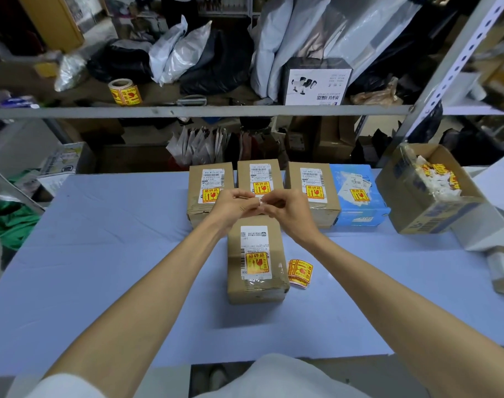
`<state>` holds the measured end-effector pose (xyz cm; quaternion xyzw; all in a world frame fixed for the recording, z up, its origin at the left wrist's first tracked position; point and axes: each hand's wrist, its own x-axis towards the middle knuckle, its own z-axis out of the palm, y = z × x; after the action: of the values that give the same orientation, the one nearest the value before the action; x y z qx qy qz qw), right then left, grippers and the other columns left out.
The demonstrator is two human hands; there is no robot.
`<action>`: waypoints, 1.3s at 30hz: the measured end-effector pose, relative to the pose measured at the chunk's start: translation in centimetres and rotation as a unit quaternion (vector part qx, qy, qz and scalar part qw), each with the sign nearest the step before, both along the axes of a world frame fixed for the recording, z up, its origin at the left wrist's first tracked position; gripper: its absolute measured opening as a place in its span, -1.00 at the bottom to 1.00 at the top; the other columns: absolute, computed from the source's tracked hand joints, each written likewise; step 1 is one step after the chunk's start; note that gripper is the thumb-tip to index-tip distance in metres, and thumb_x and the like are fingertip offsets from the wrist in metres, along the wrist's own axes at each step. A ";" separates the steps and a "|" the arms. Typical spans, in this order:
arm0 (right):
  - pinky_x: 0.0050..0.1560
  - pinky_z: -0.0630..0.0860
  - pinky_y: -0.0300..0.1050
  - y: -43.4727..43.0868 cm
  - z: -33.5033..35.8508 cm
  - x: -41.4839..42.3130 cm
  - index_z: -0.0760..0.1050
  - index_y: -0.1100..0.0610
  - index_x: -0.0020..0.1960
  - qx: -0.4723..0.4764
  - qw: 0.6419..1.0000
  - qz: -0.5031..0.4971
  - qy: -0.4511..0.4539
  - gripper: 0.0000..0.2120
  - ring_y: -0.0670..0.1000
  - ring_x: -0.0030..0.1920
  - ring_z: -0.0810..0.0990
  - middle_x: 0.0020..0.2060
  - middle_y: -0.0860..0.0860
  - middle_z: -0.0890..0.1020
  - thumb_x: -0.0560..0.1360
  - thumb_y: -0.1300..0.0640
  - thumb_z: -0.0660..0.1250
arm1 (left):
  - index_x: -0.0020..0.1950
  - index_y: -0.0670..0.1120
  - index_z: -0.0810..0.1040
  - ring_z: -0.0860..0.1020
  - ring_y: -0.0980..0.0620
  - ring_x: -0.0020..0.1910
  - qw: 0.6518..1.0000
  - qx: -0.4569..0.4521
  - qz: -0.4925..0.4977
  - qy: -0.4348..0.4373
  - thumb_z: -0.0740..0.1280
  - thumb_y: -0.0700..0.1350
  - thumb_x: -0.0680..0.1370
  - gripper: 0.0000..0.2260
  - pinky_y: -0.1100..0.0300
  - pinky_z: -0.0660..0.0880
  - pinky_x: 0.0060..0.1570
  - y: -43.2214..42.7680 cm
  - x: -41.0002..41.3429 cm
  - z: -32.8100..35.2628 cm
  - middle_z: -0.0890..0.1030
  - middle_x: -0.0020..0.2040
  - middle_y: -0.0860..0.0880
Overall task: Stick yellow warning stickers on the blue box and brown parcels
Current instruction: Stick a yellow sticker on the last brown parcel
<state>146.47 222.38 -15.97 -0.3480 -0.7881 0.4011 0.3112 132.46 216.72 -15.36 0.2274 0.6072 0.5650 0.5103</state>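
Note:
A brown parcel [256, 285] lies in front of me with a yellow warning sticker [256, 262] on its white label. Behind it stand three brown parcels [207, 179] [259, 173] [312, 179] and a blue box [357, 193], each carrying a yellow sticker. My left hand [233, 206] and my right hand [288, 208] meet above the near parcel, both pinching a small pale piece of backing paper [261, 203]. A short strip of yellow stickers [299, 272] lies right of the near parcel.
An open cardboard box [434, 222] with crumpled sticker backings stands at the right. A sticker roll [125, 92] sits on the grey shelf [187, 112] above, among bags and a black-and-white carton [317, 81]. The blue table [101, 268] runs across the view.

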 end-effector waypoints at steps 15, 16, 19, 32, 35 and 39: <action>-0.27 0.58 -0.26 1.6 0.2 1.3 0.59 0.41 -0.02 -0.193 0.975 -0.009 0.108 -0.86 -0.01 -0.32 0.66 -0.23 0.27 0.67 0.48 0.32 0.39 | 0.03 -0.30 0.61 0.64 0.09 -0.23 0.983 0.090 -0.082 0.138 0.40 -0.31 0.48 -0.85 0.35 0.58 -0.20 0.1 0.6 0.8 0.65 -0.17 -0.12; -0.24 0.60 -0.24 1.6 0.1 1.4 0.57 0.42 0.01 -0.202 0.973 -0.008 0.114 -0.84 0.02 -0.29 0.67 -0.19 0.30 0.67 0.47 0.36 0.39 | 0.03 -0.30 0.61 0.63 0.10 -0.27 0.983 0.085 -0.082 0.142 0.39 -0.31 0.49 -0.87 0.35 0.58 -0.20 0.3 0.5 0.6 0.64 -0.19 -0.13; -0.23 0.63 -0.18 1.6 0.1 1.5 0.53 0.44 0.07 -0.203 0.972 -0.012 0.119 -0.81 0.09 -0.30 0.67 -0.19 0.36 0.65 0.47 0.39 0.37 | 0.03 -0.31 0.59 0.60 0.12 -0.33 0.982 0.060 -0.090 0.152 0.34 -0.30 0.53 -0.88 0.36 0.57 -0.23 0.7 0.6 0.5 0.62 -0.24 -0.14; -0.30 0.58 -0.16 2.7 -0.1 2.0 0.63 0.28 -0.15 -0.021 1.000 0.001 0.006 -0.91 -0.04 -0.37 0.62 -0.37 0.09 0.65 0.47 0.24 0.41 | 0.13 -0.39 0.55 0.63 -0.02 -0.13 0.991 0.032 -0.120 0.059 0.34 -0.33 0.52 -0.79 0.28 0.60 -0.05 1.9 1.0 -0.6 0.63 -0.07 -0.25; -0.25 0.60 -0.07 3.2 -0.2 3.2 0.60 0.27 -0.15 -0.025 0.999 -0.030 -0.014 -0.91 0.03 -0.33 0.64 -0.35 0.12 0.65 0.48 0.24 0.40 | 0.04 -0.36 0.57 0.63 -0.01 -0.17 0.982 0.036 -0.153 0.102 0.34 -0.34 0.53 -0.87 0.27 0.61 -0.07 3.3 2.1 -0.6 0.62 -0.13 -0.24; -0.16 0.65 -0.06 4.4 0.3 6.1 0.61 0.27 -0.06 -0.068 0.991 -0.109 0.025 -0.94 0.09 -0.27 0.68 -0.29 0.16 0.68 0.47 0.31 0.39 | -0.13 -0.17 0.61 0.64 0.02 -0.25 0.962 0.064 -0.183 0.194 0.41 -0.28 0.49 -0.97 0.22 0.60 -0.15 6.6 5.1 -0.3 0.65 -0.20 -0.21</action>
<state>152.52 226.75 -15.69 -0.4423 -0.7084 0.4263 0.3477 137.53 223.34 -15.67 0.4722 0.6051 0.4450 0.4615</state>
